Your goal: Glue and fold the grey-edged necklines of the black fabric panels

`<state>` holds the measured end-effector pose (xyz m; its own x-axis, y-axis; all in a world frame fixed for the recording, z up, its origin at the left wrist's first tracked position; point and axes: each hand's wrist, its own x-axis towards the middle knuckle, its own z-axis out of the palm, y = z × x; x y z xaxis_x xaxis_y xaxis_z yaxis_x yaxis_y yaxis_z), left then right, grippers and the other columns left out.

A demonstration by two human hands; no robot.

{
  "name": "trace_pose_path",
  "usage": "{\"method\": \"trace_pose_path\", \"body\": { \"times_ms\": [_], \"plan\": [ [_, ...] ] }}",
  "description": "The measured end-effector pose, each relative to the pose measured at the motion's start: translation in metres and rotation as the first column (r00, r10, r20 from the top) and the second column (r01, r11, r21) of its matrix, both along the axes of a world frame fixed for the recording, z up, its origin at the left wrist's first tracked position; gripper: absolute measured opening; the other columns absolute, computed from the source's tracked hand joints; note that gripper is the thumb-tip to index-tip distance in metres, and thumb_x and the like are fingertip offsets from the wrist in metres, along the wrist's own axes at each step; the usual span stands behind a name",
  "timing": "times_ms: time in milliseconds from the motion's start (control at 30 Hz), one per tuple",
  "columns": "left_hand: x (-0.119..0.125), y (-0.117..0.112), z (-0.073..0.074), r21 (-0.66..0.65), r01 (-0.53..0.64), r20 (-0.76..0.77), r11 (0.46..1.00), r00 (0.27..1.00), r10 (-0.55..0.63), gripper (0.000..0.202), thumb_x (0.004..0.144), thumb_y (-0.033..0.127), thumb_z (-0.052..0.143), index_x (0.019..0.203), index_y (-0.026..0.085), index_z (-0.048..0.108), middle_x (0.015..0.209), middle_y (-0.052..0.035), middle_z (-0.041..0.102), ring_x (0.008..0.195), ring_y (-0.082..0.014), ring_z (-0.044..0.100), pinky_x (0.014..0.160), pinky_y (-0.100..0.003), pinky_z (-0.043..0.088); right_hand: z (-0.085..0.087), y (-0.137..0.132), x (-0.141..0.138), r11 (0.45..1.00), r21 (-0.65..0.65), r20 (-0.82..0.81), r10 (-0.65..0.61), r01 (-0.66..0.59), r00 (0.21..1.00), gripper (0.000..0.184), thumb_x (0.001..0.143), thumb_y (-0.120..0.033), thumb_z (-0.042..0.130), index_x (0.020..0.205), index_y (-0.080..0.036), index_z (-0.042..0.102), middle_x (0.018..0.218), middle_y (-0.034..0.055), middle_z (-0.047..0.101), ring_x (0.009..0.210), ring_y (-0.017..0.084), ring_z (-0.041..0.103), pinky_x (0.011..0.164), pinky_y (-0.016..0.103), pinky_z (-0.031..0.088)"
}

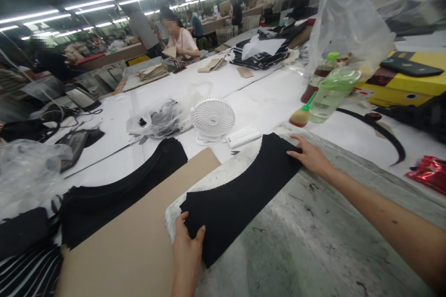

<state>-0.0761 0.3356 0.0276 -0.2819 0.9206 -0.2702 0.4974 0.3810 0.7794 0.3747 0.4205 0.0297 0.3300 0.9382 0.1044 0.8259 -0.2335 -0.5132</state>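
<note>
A black fabric piece [237, 195] with a curved, notched upper edge is stretched between my two hands over a stained grey-white board [278, 241]. My left hand [188, 241] pinches its near left end between thumb and fingers. At the far right end, my right hand [308, 154] grips the corner, thumb and fingers closed on the edge. Left of the board lies a beige sheet [139, 227]. Beyond that sheet rests a stack of similar black curved pieces [121, 190].
A white fan [213, 118] and a plastic bag of dark parts [162, 118] stand ahead. At right are a glue bottle [300, 116], a green-lidded container [331, 97] and a yellow box [411, 79]. A person [179, 39] works across the table.
</note>
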Motion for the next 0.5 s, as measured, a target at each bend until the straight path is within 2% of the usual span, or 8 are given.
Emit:
{"method": "trace_pose_path", "body": {
  "times_ms": [133,267,400,500],
  "plan": [
    [0.007,-0.002,0.005,0.051,-0.043,0.048,0.998,0.998,0.04,0.06,0.064,0.033,0.07,0.118,0.017,0.049,0.092,-0.0078,0.067,0.084,-0.0279,0.065,0.077,-0.038,0.05,0.0,0.0,0.0,1.0,-0.022,-0.011,-0.013,0.013,1.0,0.058,0.081,-0.042,0.06,0.135,-0.024,0.044,0.091,0.0048,0.064,0.075,0.023,0.06,0.073,0.034,0.042],
    [0.008,0.001,0.007,0.045,-0.059,0.057,0.997,0.997,0.056,0.06,0.065,0.03,0.069,0.119,0.016,0.048,0.096,-0.0099,0.067,0.088,-0.0283,0.065,0.08,-0.038,0.05,0.0,0.0,-0.001,0.999,-0.042,0.002,-0.016,0.016,1.0,0.057,0.083,-0.04,0.06,0.135,-0.023,0.044,0.095,0.0086,0.065,0.079,0.024,0.06,0.075,0.034,0.041],
    [0.008,0.003,0.008,0.005,-0.059,0.073,0.998,0.996,0.058,0.061,0.065,0.031,0.069,0.12,0.017,0.046,0.09,-0.0071,0.067,0.083,-0.0259,0.066,0.08,-0.039,0.05,0.001,-0.001,-0.002,0.999,-0.049,0.015,-0.01,0.011,1.0,0.056,0.083,-0.042,0.058,0.134,-0.024,0.044,0.096,0.0095,0.064,0.077,0.025,0.059,0.075,0.035,0.041],
    [0.011,0.002,0.012,0.021,-0.073,0.018,0.997,0.997,0.072,0.057,0.068,0.031,0.066,0.12,0.017,0.046,0.089,-0.0055,0.066,0.08,-0.024,0.065,0.081,-0.041,0.051,0.003,-0.002,-0.003,0.999,-0.054,0.015,-0.008,0.009,1.0,0.058,0.081,-0.048,0.055,0.133,-0.025,0.043,0.095,0.0071,0.063,0.076,0.025,0.059,0.075,0.035,0.043]
  ]
}}
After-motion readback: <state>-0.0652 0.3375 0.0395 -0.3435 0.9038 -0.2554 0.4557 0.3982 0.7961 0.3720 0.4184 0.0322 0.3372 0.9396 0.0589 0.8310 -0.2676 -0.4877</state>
